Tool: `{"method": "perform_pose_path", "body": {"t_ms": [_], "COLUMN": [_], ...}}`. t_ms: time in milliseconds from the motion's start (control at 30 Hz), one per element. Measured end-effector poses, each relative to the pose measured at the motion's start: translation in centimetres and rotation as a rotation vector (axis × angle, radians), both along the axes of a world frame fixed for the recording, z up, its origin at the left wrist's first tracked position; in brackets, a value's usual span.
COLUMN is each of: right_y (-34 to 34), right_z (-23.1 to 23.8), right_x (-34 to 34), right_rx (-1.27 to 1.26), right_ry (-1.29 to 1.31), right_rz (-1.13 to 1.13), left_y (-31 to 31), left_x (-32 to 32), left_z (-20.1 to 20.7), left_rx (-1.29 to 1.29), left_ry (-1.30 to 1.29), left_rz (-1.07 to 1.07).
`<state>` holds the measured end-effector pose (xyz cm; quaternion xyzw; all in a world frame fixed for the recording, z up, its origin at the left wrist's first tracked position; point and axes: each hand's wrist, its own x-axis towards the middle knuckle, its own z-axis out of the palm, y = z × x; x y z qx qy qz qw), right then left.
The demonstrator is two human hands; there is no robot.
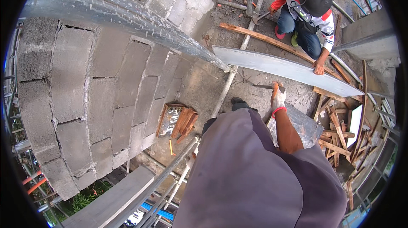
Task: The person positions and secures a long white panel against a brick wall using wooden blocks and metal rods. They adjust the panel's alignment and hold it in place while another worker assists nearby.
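My right hand [278, 97], in a white knit glove with a red cuff, is closed around a dark tool [262, 86] whose thin, pointed end sticks out to the left. The tool's exact kind is unclear. Beyond my hand lies a long pale grey board [280, 67], slanting from the metal pipes down to the right. A crouching person's hand [318, 67] rests on the board's edge; that person's other hand [273, 10] grips a hammer-like tool [263, 15]. My left hand does not show.
A grey block wall [102, 83] rises on the left, with a thick metal pipe [127, 19] crossing above it. Scrap wood [338, 130] is heaped at the right. A thinner pipe [225, 90] runs along the floor, and reddish wood pieces [184, 122] lie by the wall.
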<state>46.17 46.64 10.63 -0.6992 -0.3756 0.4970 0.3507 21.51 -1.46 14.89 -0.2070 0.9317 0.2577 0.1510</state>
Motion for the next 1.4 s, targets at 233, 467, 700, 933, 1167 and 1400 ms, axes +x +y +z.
{"method": "perform_pose_path", "body": {"t_ms": [233,467,700,933,1167,1400], "right_y": [-0.5,-3.0,-6.7,-10.0,-19.7,-30.0], "right_z": [1.7,0.0,1.4,2.4,4.5,9.4], "right_x": [3.7,2.5,-1.2,-3.1,-7.8,-10.9], "right_rx": [-0.151,-0.128,-0.021,0.134,0.113,0.254], "right_ry": [0.182,0.195,0.065,0.099,0.135,0.293], "right_rz": [-0.129,-0.304,-0.415,-0.770,-1.054,-1.622], "left_y": [-1.8,13.9,30.6,38.3,41.2,45.8], "left_x": [-4.2,-13.3,-15.5,-17.6,-23.3,-18.4], "left_z": [-2.5,4.7,19.2,27.8,31.9,35.8], "left_rx": [0.326,0.648,0.947,1.085,1.443,1.710], "left_ry": [-0.065,0.031,0.284,0.539,0.361,0.583], "left_rz": [0.093,-0.122,-0.698,-1.192,-1.417,-1.610]}}
